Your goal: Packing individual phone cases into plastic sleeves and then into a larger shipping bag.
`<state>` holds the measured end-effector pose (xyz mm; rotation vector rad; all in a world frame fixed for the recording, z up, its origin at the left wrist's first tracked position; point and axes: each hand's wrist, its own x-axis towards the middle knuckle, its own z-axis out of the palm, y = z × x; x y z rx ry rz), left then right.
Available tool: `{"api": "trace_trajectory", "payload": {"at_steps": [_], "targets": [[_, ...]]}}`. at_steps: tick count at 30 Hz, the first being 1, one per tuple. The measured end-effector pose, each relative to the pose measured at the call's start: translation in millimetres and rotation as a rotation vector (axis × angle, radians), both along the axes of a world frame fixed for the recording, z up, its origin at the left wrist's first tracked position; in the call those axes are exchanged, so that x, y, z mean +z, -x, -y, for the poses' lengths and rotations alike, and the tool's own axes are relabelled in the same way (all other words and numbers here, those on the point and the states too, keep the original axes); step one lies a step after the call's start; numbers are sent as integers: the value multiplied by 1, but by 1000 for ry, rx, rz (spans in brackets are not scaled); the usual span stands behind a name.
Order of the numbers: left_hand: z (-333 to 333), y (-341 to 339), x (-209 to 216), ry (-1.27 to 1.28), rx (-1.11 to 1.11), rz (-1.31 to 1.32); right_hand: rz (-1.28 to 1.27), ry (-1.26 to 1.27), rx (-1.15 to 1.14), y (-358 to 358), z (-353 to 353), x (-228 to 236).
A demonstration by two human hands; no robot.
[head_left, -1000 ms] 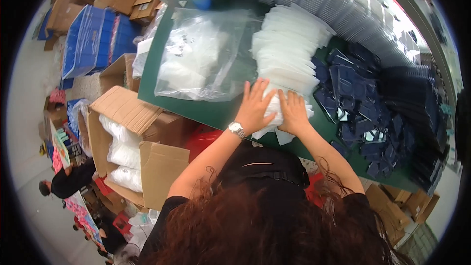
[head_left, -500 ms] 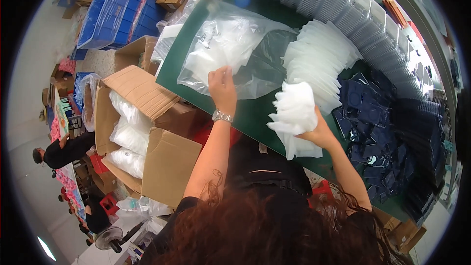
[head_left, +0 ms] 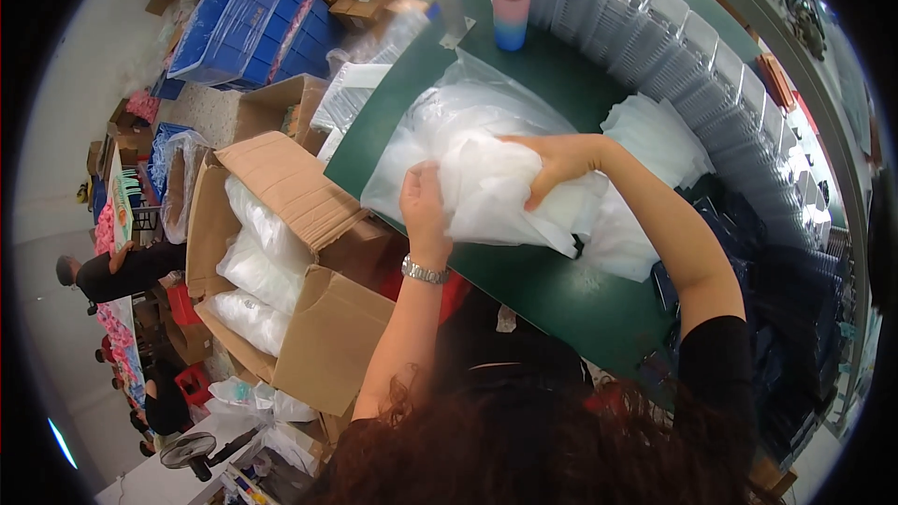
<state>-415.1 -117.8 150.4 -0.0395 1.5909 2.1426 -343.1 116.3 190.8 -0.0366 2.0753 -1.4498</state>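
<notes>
Fingers curled, my left hand (head_left: 426, 204) pinches the near edge of a clear plastic bag (head_left: 510, 98) lying on the green table (head_left: 552, 281). My right hand (head_left: 558, 165) grips a bundle of thin white pouches (head_left: 482, 178) at the bag's mouth, thumb on top and fingers over the far side. The bundle touches or lies just beside my left fingers; how far it sits inside the bag is hard to tell. To the right, a fanned pile of the same white pouches (head_left: 662, 138) lies partly behind my right forearm.
Rows of stacked clear plastic trays (head_left: 655, 14) curve along the far right. Dark blue flat pieces (head_left: 739, 224) pile up at right. A pink-blue bottle (head_left: 511, 9) stands at the back. An open carton (head_left: 341, 337) of white bagged goods and a blue crate (head_left: 238, 23) are left.
My right hand has carried the white bundle leftward from beside the pile to the bag. My left hand stays at the bag's edge. The view has shifted, showing the whole bottle.
</notes>
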Motion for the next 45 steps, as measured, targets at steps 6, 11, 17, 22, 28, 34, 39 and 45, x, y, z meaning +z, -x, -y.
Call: {"api": "trace_trajectory", "payload": {"at_steps": [6,11,17,22,28,34,39,45], "targets": [[0,4,19,381,-75,-482,-349,-746,-73,44,23,-38],[-3,1,28,413,-374,-542,-711,-765,-100,98,64,-34],[25,-24,35,332,-729,-740,-547,-353,-452,176,26,-114],[37,0,43,514,-803,-584,-521,-831,-464,162,8,-114],[21,-7,-3,918,-820,-1003,-688,-924,-441,106,15,-112],[-17,-109,1,422,-1073,-1304,-835,-838,-696,-98,-41,-98],[-37,-190,-61,471,-1398,-1389,-564,-1210,-787,-181,-103,-97],[-81,-179,-103,715,-1140,-1607,-293,-1124,-682,-177,-100,-105]]}}
